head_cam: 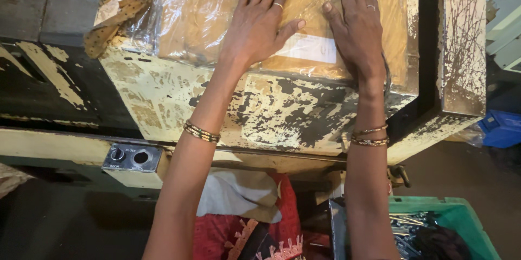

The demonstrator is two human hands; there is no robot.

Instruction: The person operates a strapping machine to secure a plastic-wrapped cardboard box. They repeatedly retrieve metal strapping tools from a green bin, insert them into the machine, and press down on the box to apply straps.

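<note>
Both hands lie flat and open on a brown box wrapped in clear plastic [217, 5]. The box sits on top of an old cream machine [179, 94] with lots of paint chipped off.

The left hand [263, 24] presses down on the middle of the box, fingers spread wide. It grips nothing. There is a ring on one finger. The thumb points to the right, toward a white label [310, 48] under the plastic, close to the near edge of the box.

The right hand [357, 24] rests flat on the box too, just beside the left hand, nearer the right edge of the machine top. Its fingers are straight and it holds nothing. It also has a ring.

Both wrists wear thin gold bangles [202, 132].

A strip of brown spotted tape [116, 18] hangs over the far left corner of the machine top.

On the front of the machine, low on the left, is a small grey plate with a knob [132, 157].

Near the bottom right stands a green bin [461, 219] with metal bits inside.
</note>
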